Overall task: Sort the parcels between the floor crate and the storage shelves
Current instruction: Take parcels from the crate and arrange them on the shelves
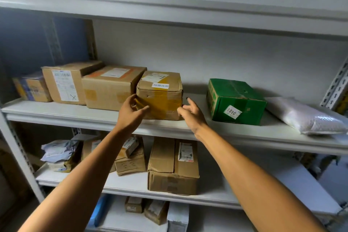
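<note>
A small brown cardboard parcel (160, 96) with yellow tape and white labels stands on the middle white shelf (105, 118). My left hand (131, 111) touches its front left corner, thumb on the front face and fingers at the left side. My right hand (191, 114) is at the lower right corner with fingers spread and relaxed, thumb tip near the box edge. Whether either hand bears the box's weight cannot be told. The floor crate is out of view.
Left of the parcel stand three more boxes (111, 88); to the right are a green box (235, 101) and a white padded bag (308, 117). The lower shelf (216, 190) holds a large brown box (173, 165), smaller boxes and crumpled mailers (58, 150).
</note>
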### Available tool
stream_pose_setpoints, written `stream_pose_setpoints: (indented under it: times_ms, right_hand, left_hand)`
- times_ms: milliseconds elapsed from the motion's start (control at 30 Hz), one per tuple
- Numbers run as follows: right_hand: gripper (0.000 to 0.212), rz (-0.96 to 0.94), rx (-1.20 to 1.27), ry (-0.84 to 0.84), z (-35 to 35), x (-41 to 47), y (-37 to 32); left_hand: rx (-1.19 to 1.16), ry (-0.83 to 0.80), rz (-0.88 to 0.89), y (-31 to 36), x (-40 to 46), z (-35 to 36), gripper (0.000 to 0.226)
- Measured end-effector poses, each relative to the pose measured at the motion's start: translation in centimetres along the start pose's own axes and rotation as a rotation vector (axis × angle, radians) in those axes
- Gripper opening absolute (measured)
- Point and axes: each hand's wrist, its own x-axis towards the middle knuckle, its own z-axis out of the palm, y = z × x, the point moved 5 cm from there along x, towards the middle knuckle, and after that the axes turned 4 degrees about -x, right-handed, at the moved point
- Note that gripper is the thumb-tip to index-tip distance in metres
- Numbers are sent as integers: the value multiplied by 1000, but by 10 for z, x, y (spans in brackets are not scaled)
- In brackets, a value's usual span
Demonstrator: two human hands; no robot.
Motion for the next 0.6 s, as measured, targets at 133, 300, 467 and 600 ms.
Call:
stream_pose_setpoints:
  times_ms: [133, 300, 467, 600]
  right_hand:
    - [97, -12, -83, -8, -14, 4, -9]
    - [86, -49, -212, -131, 0, 12, -24]
    - [106, 14, -144, -176, 12, 14, -28]
    - [112, 38, -89, -153, 19, 13, -19]
  left_hand:
    - [42, 66, 5, -2, 4, -8, 61]
    - [71, -22, 29, 3, 16, -10, 68]
    - [-40, -138, -68, -7, 28, -4, 68]
    - [-69, -214, -42, -3, 23, 1, 94]
